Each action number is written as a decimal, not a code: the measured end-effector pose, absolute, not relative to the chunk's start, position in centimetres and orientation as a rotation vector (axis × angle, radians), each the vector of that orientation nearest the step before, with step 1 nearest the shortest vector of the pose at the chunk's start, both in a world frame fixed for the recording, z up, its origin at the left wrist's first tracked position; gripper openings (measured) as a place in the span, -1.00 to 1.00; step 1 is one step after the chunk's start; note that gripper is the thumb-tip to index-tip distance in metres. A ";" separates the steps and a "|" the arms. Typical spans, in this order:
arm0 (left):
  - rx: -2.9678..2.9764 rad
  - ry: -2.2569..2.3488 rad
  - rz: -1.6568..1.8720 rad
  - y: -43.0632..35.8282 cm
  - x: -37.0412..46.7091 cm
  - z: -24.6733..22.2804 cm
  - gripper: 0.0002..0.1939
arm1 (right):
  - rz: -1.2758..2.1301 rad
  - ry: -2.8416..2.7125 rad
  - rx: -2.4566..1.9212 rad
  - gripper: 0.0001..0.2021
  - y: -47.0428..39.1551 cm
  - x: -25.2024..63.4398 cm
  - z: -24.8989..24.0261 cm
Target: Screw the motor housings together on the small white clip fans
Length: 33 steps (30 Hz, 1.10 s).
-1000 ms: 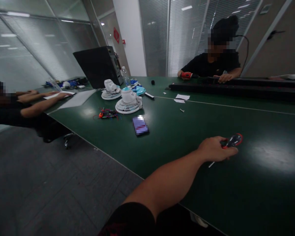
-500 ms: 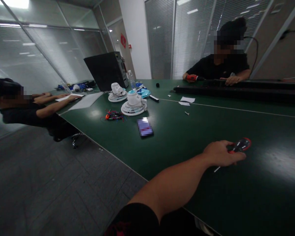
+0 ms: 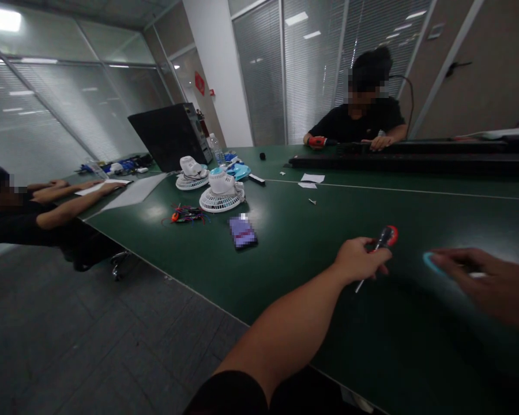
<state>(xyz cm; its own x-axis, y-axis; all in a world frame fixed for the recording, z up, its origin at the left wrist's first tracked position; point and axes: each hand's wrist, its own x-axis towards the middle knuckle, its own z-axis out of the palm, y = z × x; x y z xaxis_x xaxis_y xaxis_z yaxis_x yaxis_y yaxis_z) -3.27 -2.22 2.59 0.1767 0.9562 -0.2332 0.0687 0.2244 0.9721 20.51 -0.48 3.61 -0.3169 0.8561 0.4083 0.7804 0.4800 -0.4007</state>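
My left hand (image 3: 358,259) reaches over the green table, its fingers wrapped round a screwdriver (image 3: 386,236). The handle, dark with a red end, sticks up past the thumb, and the thin metal shaft points down toward me. At the right edge my right hand (image 3: 493,282) is closed in a pinch on a small light-blue piece (image 3: 433,263) with a curved edge. A bit of white shows between those fingers. Most of that piece is hidden, and the hand is slightly blurred. The two hands are apart.
Two small white fans (image 3: 222,193) stand face down left of centre, near tangled wires (image 3: 185,215) and a phone (image 3: 243,231). Behind are a black computer case (image 3: 168,138) and a bottle (image 3: 217,151). Across the table a person (image 3: 358,121) holds a red tool; another person sits at left.
My right hand has come into view from the right with the light-blue piece. My left hand still holds the screwdriver and appears further left; the whole view has shifted.
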 end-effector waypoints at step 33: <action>1.167 1.269 1.031 -1.5 -3.3 1.2 -0.18 | 0.535 -2.096 -1.359 -0.54 -2.3 18.9 0.9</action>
